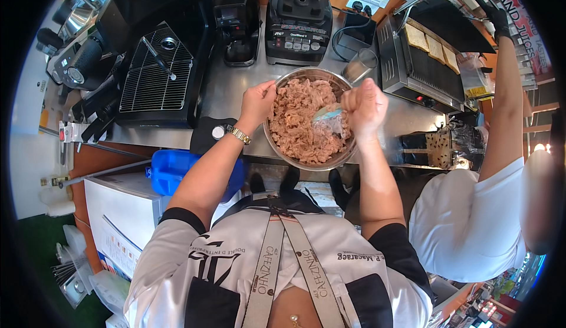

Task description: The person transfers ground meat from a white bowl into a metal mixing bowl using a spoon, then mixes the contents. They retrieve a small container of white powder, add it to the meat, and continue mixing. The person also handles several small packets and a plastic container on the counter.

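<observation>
A round metal bowl (275,148) filled with a flaked, pinkish-brown food mixture (296,124) stands at the front edge of the steel counter. My left hand (258,104) pinches the bowl's rim at its left side. At the bowl's right side my right hand (365,106) is closed around the handle of a utensil with a pale blue part (328,114); its lower end lies in the mixture, and the handle is mostly hidden by my fist. A clear cup (360,64) stands just behind my right hand.
Behind the bowl stands a blender base (299,31), with a coffee grinder (239,22) beside it. An espresso machine's drip tray (157,76) is at left. At right, a co-worker's gloved hand (497,20) holds the handle of an open contact grill (415,71) with bread slices (435,50).
</observation>
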`<action>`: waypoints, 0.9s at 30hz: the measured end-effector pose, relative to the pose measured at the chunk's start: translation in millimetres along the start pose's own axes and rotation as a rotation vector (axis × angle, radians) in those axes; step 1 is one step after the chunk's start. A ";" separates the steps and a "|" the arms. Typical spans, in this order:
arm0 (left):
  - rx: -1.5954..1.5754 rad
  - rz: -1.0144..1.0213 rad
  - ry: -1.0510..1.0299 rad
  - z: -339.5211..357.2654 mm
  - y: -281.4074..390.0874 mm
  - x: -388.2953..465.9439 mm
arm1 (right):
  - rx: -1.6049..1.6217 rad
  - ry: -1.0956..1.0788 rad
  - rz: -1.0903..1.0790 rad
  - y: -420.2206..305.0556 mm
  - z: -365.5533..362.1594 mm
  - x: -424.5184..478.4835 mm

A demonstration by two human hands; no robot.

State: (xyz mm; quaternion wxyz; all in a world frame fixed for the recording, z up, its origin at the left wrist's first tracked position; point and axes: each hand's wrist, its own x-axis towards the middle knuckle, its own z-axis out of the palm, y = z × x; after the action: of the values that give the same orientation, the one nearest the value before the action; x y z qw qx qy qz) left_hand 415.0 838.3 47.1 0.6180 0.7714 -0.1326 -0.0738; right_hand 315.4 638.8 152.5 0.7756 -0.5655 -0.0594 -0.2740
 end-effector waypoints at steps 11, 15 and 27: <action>0.094 0.055 -0.186 -5.8 -3.9 31.8 | -0.159 -0.147 0.111 10.2 -22.0 -12.8; 0.046 -0.043 -0.167 -11.2 -1.2 29.8 | 0.044 -0.180 0.143 -25.9 -9.7 -3.2; 0.009 -0.010 -0.345 -8.0 -9.9 60.4 | 0.212 0.219 0.074 -1.2 17.2 -17.6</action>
State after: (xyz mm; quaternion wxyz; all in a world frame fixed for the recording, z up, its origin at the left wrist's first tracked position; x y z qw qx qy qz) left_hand 475.9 829.8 42.3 0.5821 0.7508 -0.2333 -0.2076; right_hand 303.7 660.5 152.5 0.8425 -0.4488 0.0179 -0.2974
